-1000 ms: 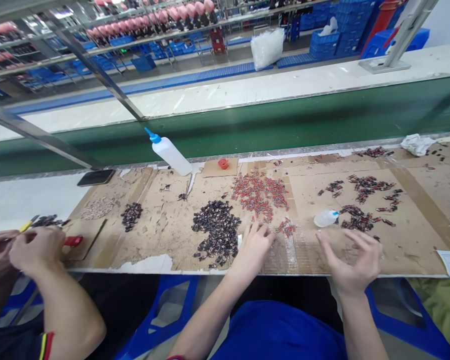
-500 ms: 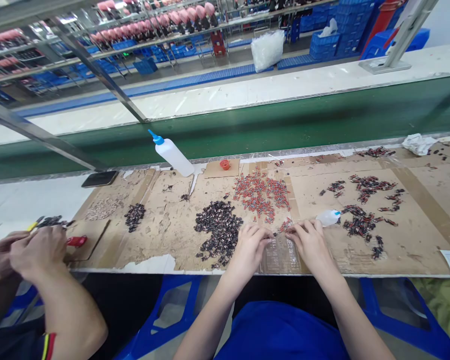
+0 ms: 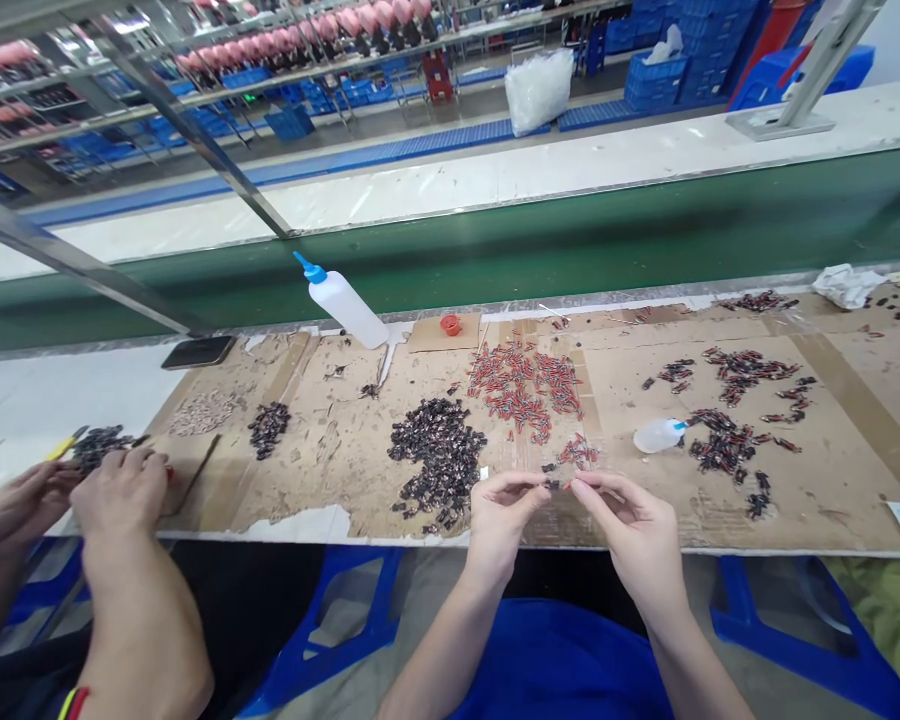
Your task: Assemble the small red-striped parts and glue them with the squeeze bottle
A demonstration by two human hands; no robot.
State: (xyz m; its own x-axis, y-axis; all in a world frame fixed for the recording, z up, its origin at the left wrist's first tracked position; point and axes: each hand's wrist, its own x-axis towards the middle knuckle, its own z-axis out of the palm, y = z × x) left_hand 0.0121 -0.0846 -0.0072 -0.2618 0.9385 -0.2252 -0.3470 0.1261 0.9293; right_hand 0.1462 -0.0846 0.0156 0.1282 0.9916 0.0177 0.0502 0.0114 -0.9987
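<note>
Part (image 3: 553, 484) between both hands' fingers (image 3: 534, 481).

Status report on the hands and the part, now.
Left hand and right hand pinch one small part between fingertips, above the bench edge. Dark pile left, red pile ahead. Nothing between the hands.

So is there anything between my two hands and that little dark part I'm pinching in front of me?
Nothing visible. The left hand and right hand meet at the small dark part, fingertips on it from both sides, above the cardboard mat. The dark pile lies off to the left.
</note>
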